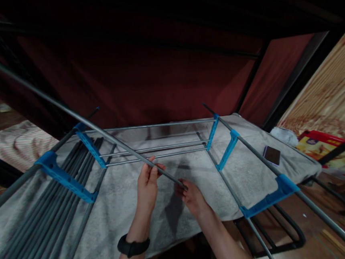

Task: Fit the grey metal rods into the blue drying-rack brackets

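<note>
A long grey metal tube (77, 116) slants from the upper left down to my hands. My left hand (148, 178) is closed around it a short way from its lower end. At that lower end my right hand (192, 194) pinches the tube with its fingers. Around my hands stands a partly built rack of grey tubes and blue plastic brackets, with one bracket (63, 177) on the left and another bracket (269, 197) on the right. Thin crossbars (159, 149) join the two sides at the back.
Several loose grey tubes (47, 221) lie in a bundle on the left. All this rests on a grey cloth (132, 217). A dark phone-like object (272, 155) lies at the right, near a red and yellow box (331, 150). Dark red fabric (156, 78) hangs behind.
</note>
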Motion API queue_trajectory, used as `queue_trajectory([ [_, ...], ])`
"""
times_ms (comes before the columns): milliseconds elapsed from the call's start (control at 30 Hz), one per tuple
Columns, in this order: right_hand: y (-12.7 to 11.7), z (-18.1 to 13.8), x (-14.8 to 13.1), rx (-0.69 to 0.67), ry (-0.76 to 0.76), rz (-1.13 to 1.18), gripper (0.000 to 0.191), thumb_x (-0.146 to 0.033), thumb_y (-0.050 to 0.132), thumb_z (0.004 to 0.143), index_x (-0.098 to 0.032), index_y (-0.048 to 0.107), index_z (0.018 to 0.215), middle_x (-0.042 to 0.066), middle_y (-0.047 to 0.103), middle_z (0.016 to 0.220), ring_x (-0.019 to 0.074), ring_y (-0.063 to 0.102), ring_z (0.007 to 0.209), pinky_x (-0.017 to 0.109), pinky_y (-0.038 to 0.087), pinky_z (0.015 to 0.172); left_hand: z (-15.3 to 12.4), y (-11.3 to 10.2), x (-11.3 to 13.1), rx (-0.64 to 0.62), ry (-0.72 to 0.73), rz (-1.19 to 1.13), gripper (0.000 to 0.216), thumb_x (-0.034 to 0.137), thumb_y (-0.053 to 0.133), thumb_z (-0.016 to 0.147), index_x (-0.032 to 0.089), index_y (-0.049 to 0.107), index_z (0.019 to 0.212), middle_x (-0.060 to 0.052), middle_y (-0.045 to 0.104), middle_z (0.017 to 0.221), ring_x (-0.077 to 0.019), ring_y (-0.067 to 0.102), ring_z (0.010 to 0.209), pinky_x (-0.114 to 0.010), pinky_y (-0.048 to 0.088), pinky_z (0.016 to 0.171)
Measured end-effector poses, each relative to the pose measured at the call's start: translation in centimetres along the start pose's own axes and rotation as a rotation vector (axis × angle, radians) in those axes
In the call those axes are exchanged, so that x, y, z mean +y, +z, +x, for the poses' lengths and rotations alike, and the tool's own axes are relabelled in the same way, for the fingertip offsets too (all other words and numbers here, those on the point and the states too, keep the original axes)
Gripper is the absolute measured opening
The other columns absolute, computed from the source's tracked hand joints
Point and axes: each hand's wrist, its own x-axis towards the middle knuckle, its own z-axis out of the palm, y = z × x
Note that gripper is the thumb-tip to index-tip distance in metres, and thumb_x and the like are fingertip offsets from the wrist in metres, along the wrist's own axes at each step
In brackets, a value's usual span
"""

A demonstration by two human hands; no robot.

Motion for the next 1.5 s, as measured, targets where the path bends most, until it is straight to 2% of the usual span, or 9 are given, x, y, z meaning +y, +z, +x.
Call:
queue_trajectory([
  [100,0.6,-0.2,0.7,-0.064,-0.003,-0.200,0.009,-0.025,0.067,0.071,-0.020,0.070,0.078,0.001,0.069,0.075,0.0142,0.062,0.069,0.025,0.050,0.064,0.0,-0.2,0.1,-0.033,0.058,0.053,0.048,0.040,0.066,0.086,0.020,0.059,0.128,-0.002,0.065,0.089,-0.0187,0.065,0.086,-0.037,0.053,0.087],
  [233,0.9,-0.6,-0.3,-0.142,-0.157,-0.387,0.013,-0.025,0.071,0.061,-0.021,0.072,0.074,0.001,0.071,0.079,0.0158,0.061,0.078,0.026,0.046,0.070,0.5,-1.2,0.8,-0.044,0.127,0.172,0.047,0.041,0.060,0.090,0.022,0.057,0.132,0.000,0.061,0.086,-0.0148,0.061,0.080,-0.031,0.050,0.081],
  [433,0.7,-1.1,-3.1,-0.169,-0.155,-0.286,0.026,-0.033,0.075,0.058,-0.019,0.072,0.080,0.006,0.074,0.082,0.0173,0.063,0.073,0.032,0.048,0.073,1.0,-2.9,1.0,0.003,0.129,0.308,0.042,0.043,0.064,0.085,0.021,0.060,0.121,0.002,0.058,0.077,-0.0127,0.052,0.067,-0.026,0.043,0.063],
  [567,0.4,-1.0,-3.9,-0.156,-0.185,-0.257,0.026,-0.032,0.074,0.059,-0.019,0.072,0.081,0.007,0.075,0.084,0.0172,0.065,0.074,0.031,0.049,0.072,1.4,-4.6,1.1,-0.078,0.061,0.448,0.036,0.048,0.068,0.080,0.020,0.062,0.102,0.005,0.052,0.065,-0.0123,0.045,0.058,-0.025,0.036,0.054],
  [733,0.3,-0.5,-4.3,-0.149,-0.181,-0.228,0.025,-0.030,0.075,0.058,-0.019,0.071,0.080,0.007,0.076,0.083,0.0164,0.065,0.072,0.030,0.049,0.070,1.5,-6.7,1.5,-0.169,0.068,0.671,0.035,0.053,0.063,0.079,0.020,0.064,0.092,0.003,0.054,0.065,-0.0155,0.051,0.061,-0.028,0.041,0.059],
  [900,0.5,-0.3,-4.4,-0.134,-0.191,-0.193,0.027,-0.030,0.077,0.057,-0.018,0.071,0.081,0.006,0.075,0.082,0.0157,0.065,0.071,0.029,0.050,0.070,1.5,-8.5,1.1,-0.244,0.009,0.806,0.045,0.059,0.059,0.076,0.019,0.068,0.097,-0.001,0.062,0.069,-0.0198,0.058,0.066,-0.032,0.046,0.065],
  [1133,0.5,0.1,-4.0,-0.125,-0.196,-0.164,0.026,-0.029,0.076,0.058,-0.018,0.070,0.081,0.007,0.075,0.081,0.0160,0.066,0.070,0.029,0.050,0.068,2.0,-10.2,-0.2,-0.472,-0.116,0.888,0.048,0.060,0.055,0.075,0.019,0.070,0.097,-0.006,0.072,0.082,-0.0254,0.065,0.080,-0.036,0.050,0.076],
  [1333,0.8,1.5,-4.0,-0.047,-0.307,-0.042,0.026,-0.029,0.078,0.058,-0.022,0.065,0.078,0.001,0.072,0.074,0.0153,0.065,0.067,0.028,0.052,0.066,2.3,-11.2,-1.7,-0.520,-0.147,1.058,0.046,0.057,0.056,0.075,0.019,0.069,0.097,-0.004,0.069,0.075,-0.0246,0.064,0.073,-0.033,0.046,0.069],
  [1500,1.1,3.3,-5.5,-0.016,-0.330,0.015,0.022,-0.026,0.078,0.062,-0.023,0.059,0.072,0.000,0.072,0.075,0.0143,0.065,0.067,0.029,0.055,0.069,3.0,-11.2,-1.6,-0.578,-0.162,1.079,0.043,0.055,0.054,0.075,0.020,0.071,0.093,-0.004,0.071,0.077,-0.0251,0.065,0.075,-0.033,0.046,0.070],
])
